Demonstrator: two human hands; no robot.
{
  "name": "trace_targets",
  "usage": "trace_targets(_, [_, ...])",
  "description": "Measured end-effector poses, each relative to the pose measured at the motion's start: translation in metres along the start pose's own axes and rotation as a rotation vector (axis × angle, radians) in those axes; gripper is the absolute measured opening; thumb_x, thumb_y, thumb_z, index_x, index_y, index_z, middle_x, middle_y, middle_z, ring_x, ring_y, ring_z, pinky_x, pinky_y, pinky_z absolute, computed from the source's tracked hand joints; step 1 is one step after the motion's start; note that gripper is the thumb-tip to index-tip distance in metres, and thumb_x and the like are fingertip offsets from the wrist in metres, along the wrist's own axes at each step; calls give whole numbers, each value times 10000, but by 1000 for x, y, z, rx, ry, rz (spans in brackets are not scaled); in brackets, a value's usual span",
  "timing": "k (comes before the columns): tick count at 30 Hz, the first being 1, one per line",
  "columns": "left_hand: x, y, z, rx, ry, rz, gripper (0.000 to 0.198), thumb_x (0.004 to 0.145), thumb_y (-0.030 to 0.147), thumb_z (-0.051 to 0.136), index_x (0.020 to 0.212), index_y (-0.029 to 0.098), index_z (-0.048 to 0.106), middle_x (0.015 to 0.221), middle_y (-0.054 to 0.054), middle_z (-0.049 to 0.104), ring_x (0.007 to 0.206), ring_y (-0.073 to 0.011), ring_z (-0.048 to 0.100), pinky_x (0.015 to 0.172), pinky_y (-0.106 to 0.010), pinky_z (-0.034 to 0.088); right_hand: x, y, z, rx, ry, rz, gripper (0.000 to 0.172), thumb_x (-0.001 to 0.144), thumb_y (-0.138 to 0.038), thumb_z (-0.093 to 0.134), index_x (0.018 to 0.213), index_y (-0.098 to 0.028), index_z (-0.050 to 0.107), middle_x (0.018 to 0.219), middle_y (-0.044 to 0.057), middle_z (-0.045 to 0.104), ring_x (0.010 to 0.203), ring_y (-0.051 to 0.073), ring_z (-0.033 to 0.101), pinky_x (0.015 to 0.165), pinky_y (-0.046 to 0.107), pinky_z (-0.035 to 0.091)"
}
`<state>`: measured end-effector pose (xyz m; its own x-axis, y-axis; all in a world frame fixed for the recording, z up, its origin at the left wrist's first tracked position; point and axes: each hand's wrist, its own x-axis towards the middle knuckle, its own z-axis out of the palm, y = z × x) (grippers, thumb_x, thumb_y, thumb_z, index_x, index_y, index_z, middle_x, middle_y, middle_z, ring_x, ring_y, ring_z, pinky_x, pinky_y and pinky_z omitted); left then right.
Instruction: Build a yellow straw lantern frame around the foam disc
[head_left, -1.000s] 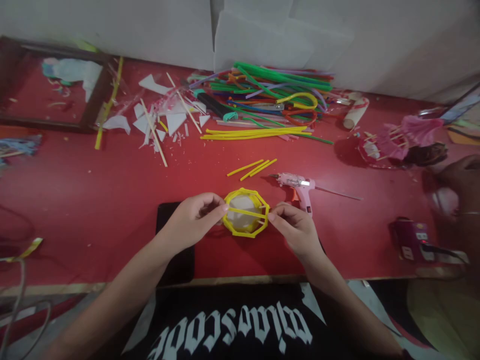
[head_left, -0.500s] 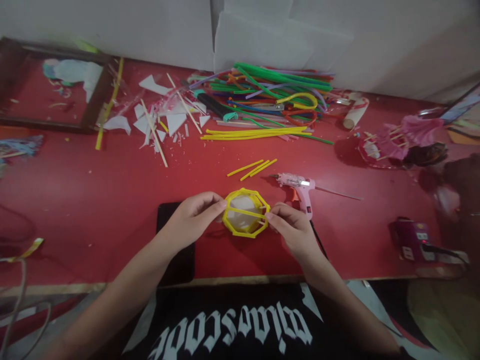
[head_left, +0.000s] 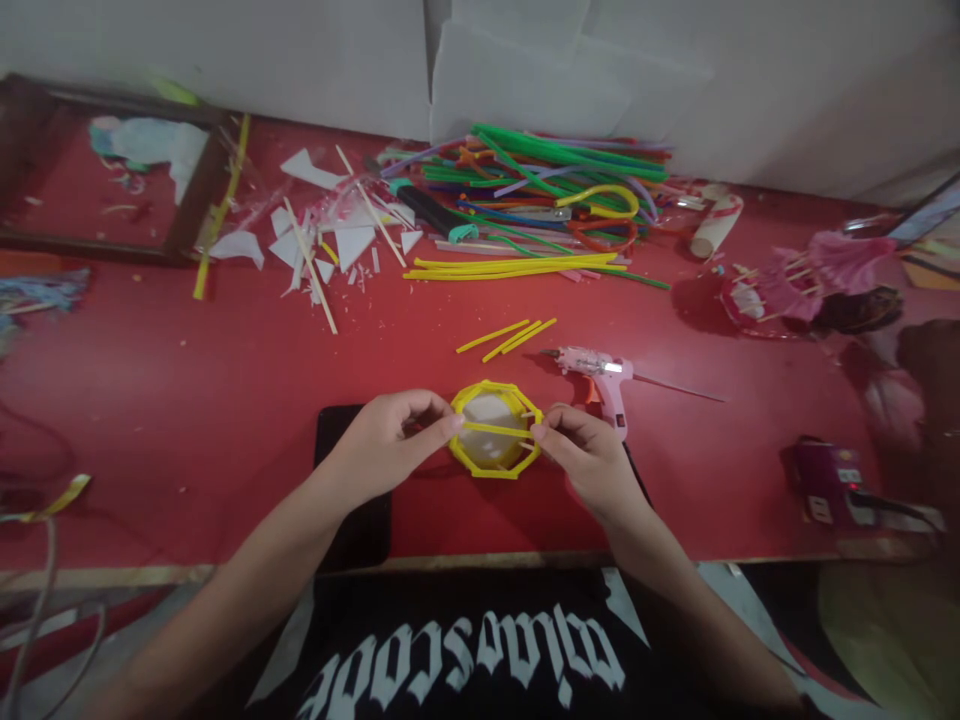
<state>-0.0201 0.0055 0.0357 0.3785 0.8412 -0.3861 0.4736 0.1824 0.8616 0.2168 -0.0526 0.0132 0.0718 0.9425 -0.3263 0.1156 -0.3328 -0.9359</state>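
Observation:
A many-sided yellow frame (head_left: 493, 474), seemingly made of pipe-cleaner pieces, stands near the table's front edge with a whitish surface inside it. Across its top runs a straight yellow pipe-cleaner piece (head_left: 496, 430). My left hand (head_left: 401, 435) is closed, its thumb and fingers pinching the left end of that piece at the rim. At the right end, my right hand (head_left: 589, 455) pinches it in the same way, its fingertips against the frame. Short sticks show inside the frame's right side. Just behind lie several short yellow pieces (head_left: 521, 338).
A pink glue gun (head_left: 600, 368) lies right of the frame, its cord passing behind my right hand. Under my left forearm is a black flat device (head_left: 352, 530). Further back are a pipe-cleaner pile (head_left: 562, 165), a cutter knife (head_left: 431, 210), paper scraps and a purple power box (head_left: 829, 480).
My left hand has shifted slightly down and right along the rim. The yellow piece now lies more level, its left end lower. The right hand has barely moved.

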Motion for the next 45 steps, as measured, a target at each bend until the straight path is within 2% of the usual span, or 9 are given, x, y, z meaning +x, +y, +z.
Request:
trace_targets(10, [0, -3, 2, 11, 14, 9, 277, 878, 457, 649, 772, 204, 694, 691, 0, 699, 613, -132, 607, 533, -221, 445, -2, -2, -6, -71, -10, -27, 361, 855, -501, 717, 663, -216, 606, 652, -17, 547, 589, 121, 461, 570, 275, 420])
trace_targets(18, [-1, -2, 2, 9, 8, 16, 276, 882, 452, 643, 774, 202, 688, 693, 1, 699, 604, -129, 604, 539, -227, 446, -4, -3, -10, -112, -6, -23, 300, 860, -463, 716, 701, -217, 652, 693, 0, 608, 646, 142, 519, 621, 293, 445])
trace_targets(29, [0, -5, 3, 28, 1, 28, 273, 895, 450, 629, 800, 204, 696, 702, 16, 695, 610, -118, 596, 525, -213, 409, -4, -4, -9, -106, 10, 6, 353, 847, -514, 706, 691, -207, 627, 641, -11, 562, 581, 121, 449, 555, 273, 392])
trace_targets(33, [0, -4, 2, 55, -1, 53, 269, 914, 439, 613, 795, 208, 682, 704, 14, 700, 622, -128, 622, 532, -217, 435, -3, -5, -11, -114, 5, -14, 336, 853, -495, 706, 685, -214, 632, 661, -8, 577, 598, 128, 467, 583, 281, 409])
trace_targets(36, [-3, -4, 4, 59, 11, 86, 308, 981, 453, 542, 852, 209, 678, 737, 1, 714, 669, -148, 672, 586, -239, 509, -2, -5, -11, -117, 6, -38, 319, 861, -474, 706, 685, -216, 641, 684, -2, 596, 617, 134, 495, 604, 285, 425])
trace_targets(38, [-8, -4, 8, 114, 145, 162, 293, 1022, 423, 492, 946, 201, 667, 810, -23, 726, 703, -159, 693, 632, -268, 550, -3, -5, -9, -114, 24, -51, 309, 862, -469, 707, 696, -214, 653, 699, 5, 613, 634, 139, 520, 606, 283, 433])
trace_targets(41, [-17, -1, 20, 365, 535, 428, 176, 1001, 314, 564, 1071, 165, 627, 978, -89, 710, 765, -174, 673, 691, -314, 559, -7, -2, -3, -113, 64, -64, 295, 874, -452, 704, 711, -210, 664, 688, 6, 615, 631, 141, 532, 579, 275, 426])
trace_targets(42, [-20, 0, 25, 449, 574, 544, 158, 992, 297, 598, 1065, 159, 625, 992, -99, 706, 806, -188, 666, 724, -330, 557, -9, -1, 0, -114, 76, -70, 288, 881, -439, 702, 713, -209, 666, 684, 4, 613, 625, 139, 530, 572, 271, 422])
trace_targets(45, [-26, 2, 41, 612, 496, 831, 225, 976, 396, 676, 987, 174, 639, 911, -71, 728, 835, -208, 656, 777, -355, 535, -14, 2, 7, -114, 97, -98, 249, 903, -386, 699, 729, -208, 676, 703, 0, 623, 631, 131, 543, 587, 263, 432])
